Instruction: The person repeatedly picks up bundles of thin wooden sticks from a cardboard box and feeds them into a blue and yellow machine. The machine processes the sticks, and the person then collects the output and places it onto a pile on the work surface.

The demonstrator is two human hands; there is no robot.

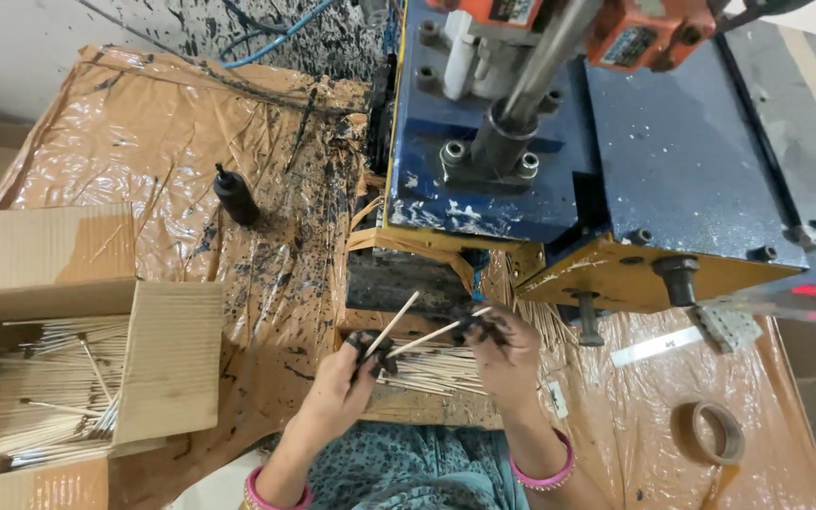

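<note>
My left hand (349, 373) pinches a thin pale wooden stick (394, 323) that points up and to the right. In my right hand (502, 349) is a second thin stick (432, 334), angled toward the left. Both hands' fingertips are stained black. Just below the hands lies a pile of thin sticks (436, 370) on a small wooden ledge. Right above the hands stands a blue and yellow machine (606, 161) with a grey metal shaft.
An open cardboard box (177, 354) full of sticks sits at the left. Brown plastic sheeting (144, 142) spattered with black covers the table. A small black bottle (236, 195) stands on it. A tape roll (715, 433) lies at the lower right.
</note>
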